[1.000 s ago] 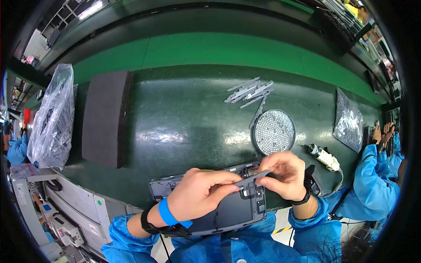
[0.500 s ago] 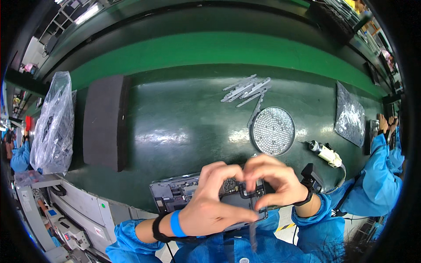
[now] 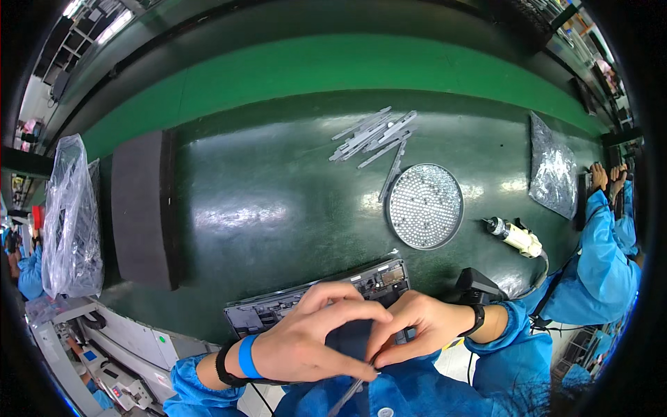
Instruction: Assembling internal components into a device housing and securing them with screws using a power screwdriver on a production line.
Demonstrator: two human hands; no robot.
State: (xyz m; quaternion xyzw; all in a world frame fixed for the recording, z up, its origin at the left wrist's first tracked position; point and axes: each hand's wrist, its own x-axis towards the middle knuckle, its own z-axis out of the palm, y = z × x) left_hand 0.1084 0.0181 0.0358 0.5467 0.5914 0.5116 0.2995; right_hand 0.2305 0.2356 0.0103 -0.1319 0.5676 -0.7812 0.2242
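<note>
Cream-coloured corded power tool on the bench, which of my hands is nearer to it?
Right. Your right hand is to the left of the cream-coloured power tool and closer to your body; your left hand is farther left, beyond the right one.

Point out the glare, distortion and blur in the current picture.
Head view: glare whitens patches of the green table and glints off the plastic bag at left; head view: the table's far edge bows and the corners go black, fisheye-style; head view: the thin strip by the left hand looks smeared, its details unclear.
</note>
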